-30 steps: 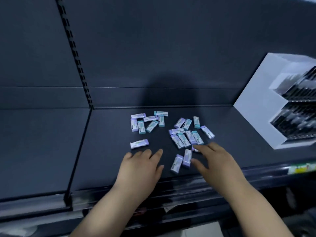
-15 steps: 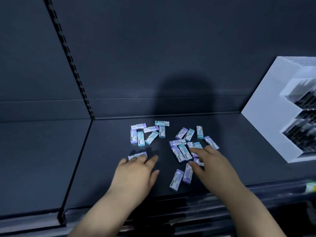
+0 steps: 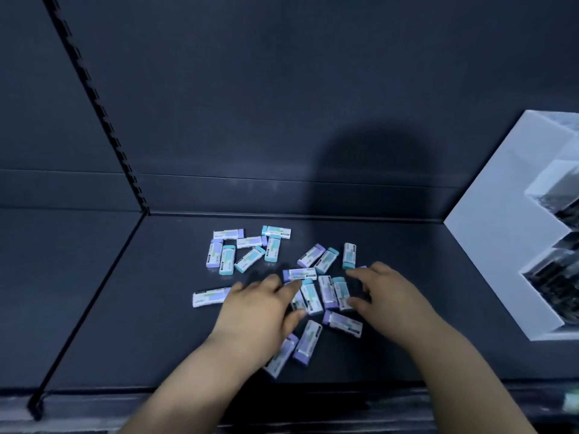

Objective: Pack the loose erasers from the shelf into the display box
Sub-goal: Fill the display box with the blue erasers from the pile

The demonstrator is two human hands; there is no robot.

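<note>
Erasers [image 3: 326,291] lie loose on the shelf [image 3: 131,324], so it's the gathering step: left hand [image 3: 257,308] flat w/ relaxed fingers over the middle clump, right hand [image 3: 391,296] spread wide beside it, neither gripping any; next prob. pinch a few & carry right to the display box [image 3: 488,245].

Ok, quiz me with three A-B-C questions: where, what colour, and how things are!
1. Where is the white display box? A left of the erasers B right of the erasers C on the floor
2. What colours are the erasers' ends? A purple and teal B red and yellow C black and orange
3. How do the erasers lie? A stacked in a tower B inside the box C scattered on the shelf
1 B, it stands at right. 2 A, purple or teal ends. 3 C, they lie spread about.
</note>
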